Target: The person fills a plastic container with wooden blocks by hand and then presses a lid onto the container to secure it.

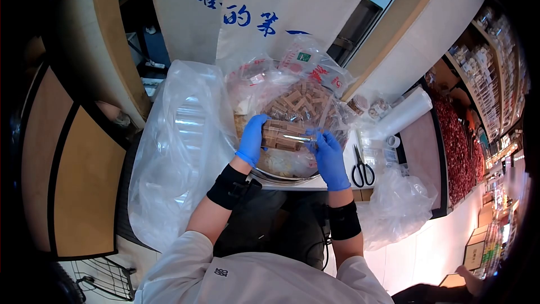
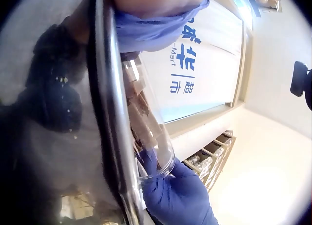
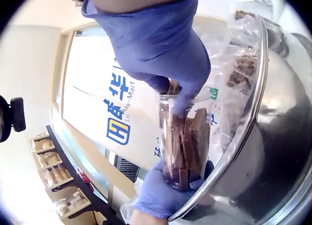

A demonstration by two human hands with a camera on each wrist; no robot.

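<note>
A clear plastic jar (image 1: pixel 283 137) holding brown rectangular pieces lies sideways over a wide metal bowl (image 1: pixel 292 180). My gloved left hand (image 1: pixel 252 139) grips its base end, seen also in the right wrist view, where the left hand (image 3: pixel 163 193) wraps the bottom of the jar (image 3: pixel 183 147). At the mouth is my gloved right hand (image 1: pixel 331 159); in the right wrist view, the right hand (image 3: pixel 161 49) has fingers reaching into the opening with a brown piece between them. More brown pieces (image 1: pixel 304 101) lie in clear plastic inside the bowl.
Black scissors (image 1: pixel 363 173) lie right of the bowl, near a roll of clear film (image 1: pixel 409 114) and small round containers (image 1: pixel 378 108). A large clear bag of stacked plastic (image 1: pixel 183 152) stands left. Crumpled plastic (image 1: pixel 402 205) sits at the front right. A lettered curtain (image 1: pixel 247 17) hangs behind.
</note>
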